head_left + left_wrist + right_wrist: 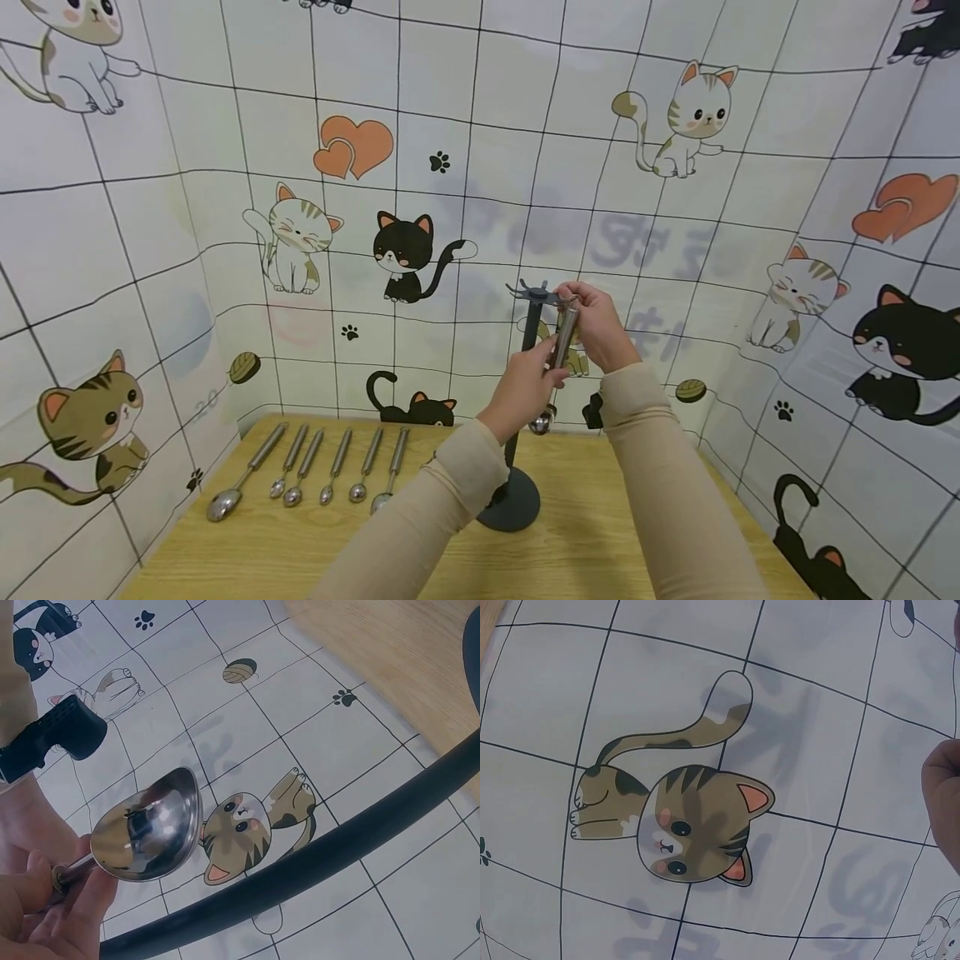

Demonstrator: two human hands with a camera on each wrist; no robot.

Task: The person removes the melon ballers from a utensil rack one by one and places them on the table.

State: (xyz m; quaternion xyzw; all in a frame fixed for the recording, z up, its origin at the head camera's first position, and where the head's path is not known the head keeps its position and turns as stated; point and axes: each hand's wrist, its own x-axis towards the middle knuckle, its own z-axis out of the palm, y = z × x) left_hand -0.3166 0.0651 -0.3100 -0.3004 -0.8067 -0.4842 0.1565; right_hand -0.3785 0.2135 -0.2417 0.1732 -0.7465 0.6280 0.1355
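A shiny metal spoon (564, 337) hangs handle up beside the dark hook stand (533, 321), its bowl (154, 825) pointing down. My left hand (527, 385) grips the spoon partway down, thumb and fingers around it; the left wrist view shows that hand (56, 900) just behind the bowl. At the handle's top end, right by the stand's hooks (538, 293), my right hand (597, 327) pinches with curled fingers. Only a bit of the right hand (942, 799) enters the right wrist view, and its fingertips are hidden there.
Several metal spoons of different sizes, such as the large one (225, 503), lie in a row on the left of the wooden table (585, 533). The stand's round base (513, 504) rests on the table. A cat-patterned covering (480, 167) encloses the back and sides.
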